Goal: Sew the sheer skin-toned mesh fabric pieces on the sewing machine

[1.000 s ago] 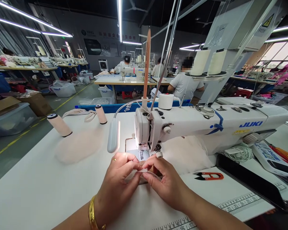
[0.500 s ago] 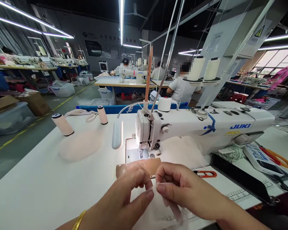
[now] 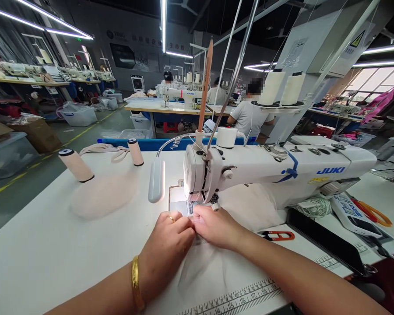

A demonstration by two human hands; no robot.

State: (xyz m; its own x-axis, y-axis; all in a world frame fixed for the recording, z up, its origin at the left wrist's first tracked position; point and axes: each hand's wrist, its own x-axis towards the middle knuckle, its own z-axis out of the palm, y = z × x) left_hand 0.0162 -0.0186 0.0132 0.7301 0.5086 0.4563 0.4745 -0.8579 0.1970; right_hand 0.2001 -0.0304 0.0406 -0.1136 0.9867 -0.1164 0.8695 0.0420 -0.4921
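Observation:
At the needle end of a white sewing machine (image 3: 256,164), my two hands meet just in front of the presser foot (image 3: 191,207). My left hand (image 3: 174,240) is closed, fingers curled and pressed down on thin, sheer pale fabric (image 3: 205,267). My right hand (image 3: 216,225) pinches the same fabric beside it, close under the machine head. The fabric hangs toward me over the white table (image 3: 118,262). My fingers hide its far edge, so I cannot tell whether it lies under the foot.
Thread snips (image 3: 279,236), a black phone-like slab (image 3: 325,240) and a printed ruler strip (image 3: 239,299) lie to the right. On the left are two thread cones (image 3: 76,165) and a pale fabric piece (image 3: 105,194). A lamp (image 3: 156,180) hangs beside the needle. A co-worker (image 3: 252,107) sits beyond.
Both hands have moved forward from the near table to the presser foot, bringing the sheer fabric along. The brown flat piece before the needle is no longer visible.

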